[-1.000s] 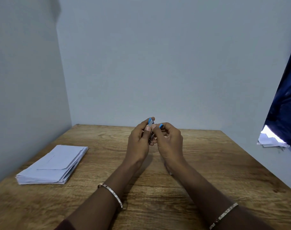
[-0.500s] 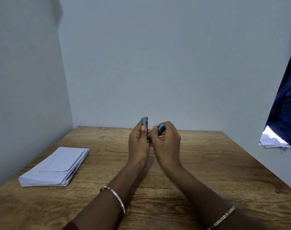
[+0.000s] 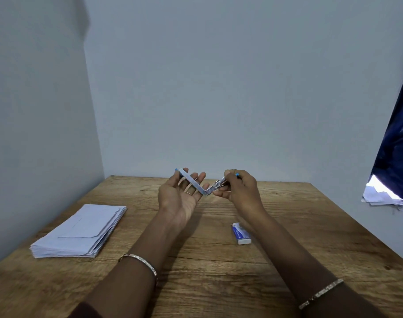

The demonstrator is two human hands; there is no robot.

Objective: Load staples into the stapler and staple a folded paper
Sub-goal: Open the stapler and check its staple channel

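Just swung open the small blue-and-silver metal stapler [image 3: 204,187] above the wooden table [image 3: 219,283]; cradling lid on flat, open left grip [image 3: 180,198], pinching base in right grip [image 3: 239,189]; ready for loading from small white-and-blue staple box [image 3: 241,233]

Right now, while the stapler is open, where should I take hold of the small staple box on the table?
Pinch the staple box across its two long sides, from above: it lies flat on the table, so its underside is closed off. The right forearm passes close beside it, so probably come from its left.
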